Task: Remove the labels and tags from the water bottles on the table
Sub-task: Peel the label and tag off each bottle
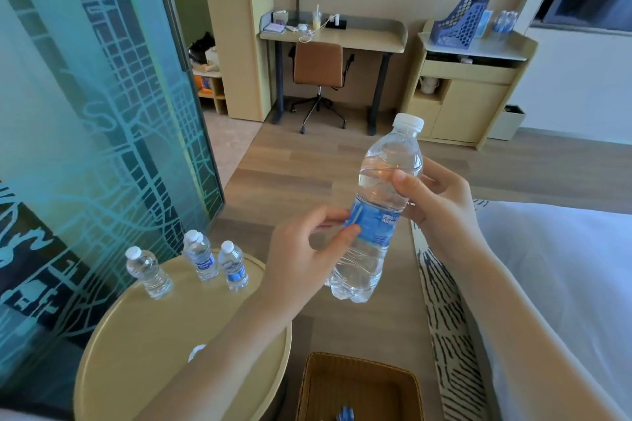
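**Desk:** Item one, the bottle in hand. Location and hold?

**Operator:** Held bottle [379, 208]: full, white cap [408, 121] on, tilted, in the air between the round table [154, 335] and the bed [564, 267], with floor beneath it. I read the right hand [441, 205] as wrapped round the upper body, thumb across the front. The left hand [307, 249] pinches the near edge of the blue label [372, 222] between thumb and forefinger.

**Desk:** Hazards, listed.

**Operator:** Entry A: the label tears into a strip instead of coming away whole. Cause: a pull on one edge of thin film.
Entry B: the bottle twists or slips in the right hand. Cause: smooth plastic, gripped high while the pull comes lower down. I judge a drop would meet the floor, not the table.
Entry C: the wall buckles under a hard squeeze. The cap looks seated, so I rate a spill unlikely.

**Desk:** Remaining stock?

**Operator:** On the table: one bare bottle [148, 272] and, near it at the far rim, the labelled bottles [203, 263]. I cannot tell whether there are two or three.
Entry D: my left forearm passes over the table near them, and a wide swing could topple one.
Entry E: the wicker basket [359, 386] sits on the floor below, with a blue scrap [345, 413] inside. A label flicked loose may miss it.
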`<state>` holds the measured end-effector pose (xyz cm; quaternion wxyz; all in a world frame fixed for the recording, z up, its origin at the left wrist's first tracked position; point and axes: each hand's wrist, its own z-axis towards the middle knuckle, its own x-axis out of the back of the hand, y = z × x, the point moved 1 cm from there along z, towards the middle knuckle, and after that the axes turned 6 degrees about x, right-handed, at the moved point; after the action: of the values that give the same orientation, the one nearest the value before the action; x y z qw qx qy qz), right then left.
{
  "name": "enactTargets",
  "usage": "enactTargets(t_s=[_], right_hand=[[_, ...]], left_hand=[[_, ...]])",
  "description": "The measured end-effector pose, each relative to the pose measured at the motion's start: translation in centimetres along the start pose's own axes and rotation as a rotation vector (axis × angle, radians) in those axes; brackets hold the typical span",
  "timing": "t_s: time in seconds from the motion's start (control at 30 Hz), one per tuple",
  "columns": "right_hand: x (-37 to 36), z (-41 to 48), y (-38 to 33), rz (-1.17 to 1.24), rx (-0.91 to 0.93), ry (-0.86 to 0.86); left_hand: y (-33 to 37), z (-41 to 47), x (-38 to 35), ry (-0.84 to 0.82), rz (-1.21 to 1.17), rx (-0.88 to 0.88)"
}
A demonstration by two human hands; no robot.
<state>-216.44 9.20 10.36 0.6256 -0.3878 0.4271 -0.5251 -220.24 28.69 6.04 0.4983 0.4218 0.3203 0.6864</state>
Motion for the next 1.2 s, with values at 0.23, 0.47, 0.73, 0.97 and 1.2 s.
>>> enactTargets(t_s=[0.23, 0.47, 0.73, 0.97, 1.2], right_hand=[[-0.6, -0.1, 0.5, 0.026, -0.005, 0.007], [-0.4, 0.2, 0.5, 0.057, -0.011, 0.007], [-1.1, 0.1, 0.3, 0.125, 0.024, -0.058], [-1.9, 0.1, 0.4, 0.087, 0.057, -0.067], [-2.3, 0.1, 0.3, 0.106, 0.043, -0.067]], left_hand=[[-0.1, -0.2, 0.3, 0.14, 0.319, -0.318], [-1.2, 1.1, 1.6, 0.106, -0.046, 0.102], [-4.1, 2.8, 1.6, -0.007, -0.32, 0.547], [-5.6, 3.4, 0.1, -0.231, -0.343, 0.747], [-7.3, 2.7, 1.5, -0.237, -0.927, 0.98]])
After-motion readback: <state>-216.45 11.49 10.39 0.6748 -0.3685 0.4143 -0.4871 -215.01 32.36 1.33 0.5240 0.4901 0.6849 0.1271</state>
